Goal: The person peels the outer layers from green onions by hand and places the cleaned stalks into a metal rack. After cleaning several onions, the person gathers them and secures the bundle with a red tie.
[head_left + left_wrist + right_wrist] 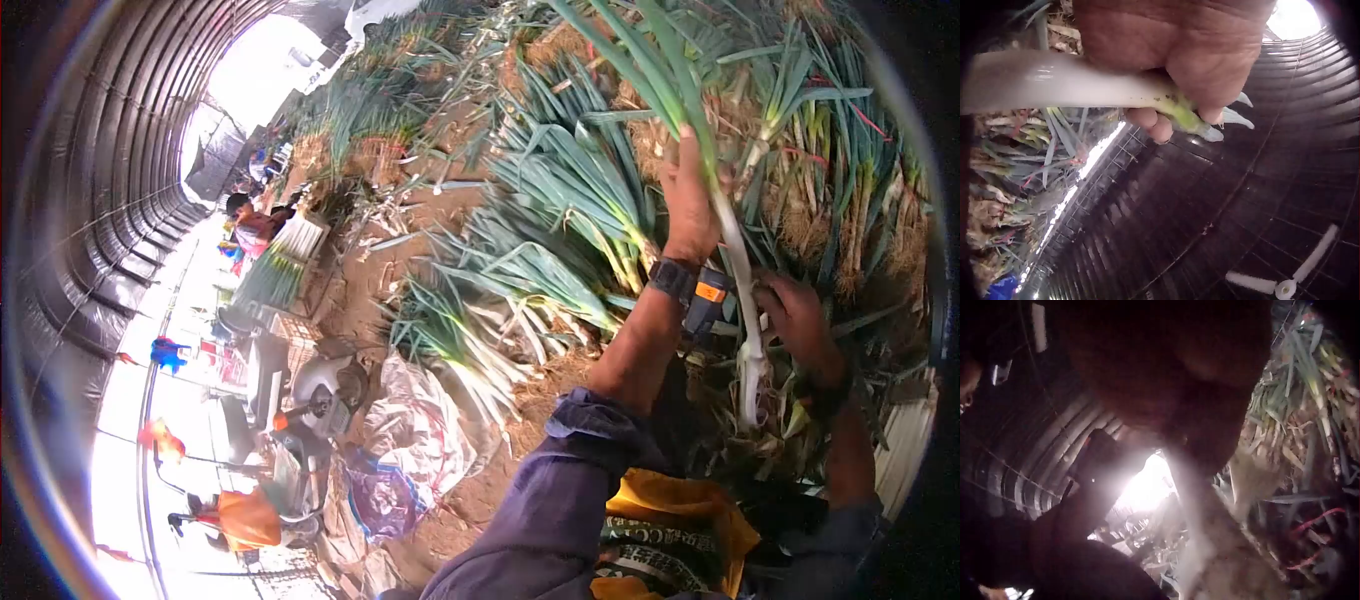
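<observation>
A long leek (735, 250) stands nearly upright in front of me, green leaves at the top and white stem below. My left hand (690, 205) grips it where the white turns green. In the left wrist view, the fingers curl round the leek's pale stem (1041, 84). Lower down, my right hand (797, 325) is at the side of the white stem, fingers bent against it. The right wrist view is dark; there the stem (1200, 525) runs out from under the hand, with its soiled lower end close to the camera.
Heaps of leeks (575, 190) lie on the soil at centre, with bundled leeks (850, 190) at right. A pale plastic sack (420, 420) lies at lower left. Further off, a person (255, 230) is beside more leeks. A dark ribbed tunnel wall (90, 200) curves along the left.
</observation>
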The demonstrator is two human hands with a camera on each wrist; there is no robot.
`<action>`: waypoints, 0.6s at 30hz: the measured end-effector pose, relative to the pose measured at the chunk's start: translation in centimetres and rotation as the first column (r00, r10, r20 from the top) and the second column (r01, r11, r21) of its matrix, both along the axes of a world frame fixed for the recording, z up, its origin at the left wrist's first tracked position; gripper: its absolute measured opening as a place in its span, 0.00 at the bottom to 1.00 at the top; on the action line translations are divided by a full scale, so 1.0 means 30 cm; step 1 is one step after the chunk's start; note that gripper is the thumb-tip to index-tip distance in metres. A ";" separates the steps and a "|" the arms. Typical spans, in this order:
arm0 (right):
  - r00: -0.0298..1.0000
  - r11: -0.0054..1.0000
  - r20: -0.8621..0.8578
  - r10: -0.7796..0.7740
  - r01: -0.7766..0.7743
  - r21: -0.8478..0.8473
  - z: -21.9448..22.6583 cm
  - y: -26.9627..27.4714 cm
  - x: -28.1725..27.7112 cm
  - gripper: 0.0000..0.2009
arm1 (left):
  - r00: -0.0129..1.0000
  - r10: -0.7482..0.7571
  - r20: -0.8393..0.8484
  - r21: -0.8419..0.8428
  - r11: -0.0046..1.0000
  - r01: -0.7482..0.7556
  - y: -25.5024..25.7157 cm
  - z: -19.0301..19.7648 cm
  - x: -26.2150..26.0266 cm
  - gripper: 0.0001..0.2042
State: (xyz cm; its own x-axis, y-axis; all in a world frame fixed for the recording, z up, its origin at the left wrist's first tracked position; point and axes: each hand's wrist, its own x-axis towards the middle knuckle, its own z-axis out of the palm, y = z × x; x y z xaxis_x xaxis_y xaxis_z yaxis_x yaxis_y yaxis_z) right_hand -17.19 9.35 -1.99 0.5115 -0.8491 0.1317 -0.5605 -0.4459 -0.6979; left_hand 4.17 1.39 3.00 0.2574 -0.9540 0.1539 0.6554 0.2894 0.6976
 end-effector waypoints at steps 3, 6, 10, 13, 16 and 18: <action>0.989 0.979 -0.080 0.124 -0.135 -0.150 -0.158 0.049 -0.129 0.13 | 0.874 0.337 0.350 -0.105 0.941 -0.321 -0.075 -0.125 0.140 0.21; 0.926 0.971 -0.292 0.238 -0.231 0.061 -0.354 0.158 -0.297 0.09 | 0.602 0.552 0.577 -0.313 0.830 -0.461 -0.157 -0.247 0.288 0.20; 0.920 0.967 -0.307 0.243 -0.205 0.153 -0.231 0.155 -0.293 0.19 | 0.978 0.118 0.175 -0.037 0.993 -0.113 -0.086 -0.135 0.240 0.22; 0.983 0.990 -0.175 -0.063 0.039 -0.138 -0.088 0.152 -0.206 0.27 | 0.998 0.053 0.021 -0.008 0.999 -0.053 -0.048 -0.105 0.155 0.20; 0.997 0.996 -0.008 -0.080 0.080 -0.048 -0.095 0.140 -0.144 0.27 | 0.979 0.143 0.142 0.054 0.987 -0.152 -0.057 -0.140 0.185 0.19; 0.991 0.899 0.090 -0.097 0.048 0.436 -0.085 0.140 -0.118 0.23 | 0.940 0.261 0.219 0.062 0.958 -0.280 -0.085 -0.182 0.178 0.18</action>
State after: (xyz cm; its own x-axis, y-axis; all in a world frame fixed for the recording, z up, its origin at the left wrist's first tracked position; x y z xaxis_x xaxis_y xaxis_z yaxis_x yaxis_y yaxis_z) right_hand -20.72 13.56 -4.54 0.4497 -0.8692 -0.2058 -0.4908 -0.0480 -0.8699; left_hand 9.53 -1.16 -2.46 0.4798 -0.8650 0.1470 0.4003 0.3649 0.8406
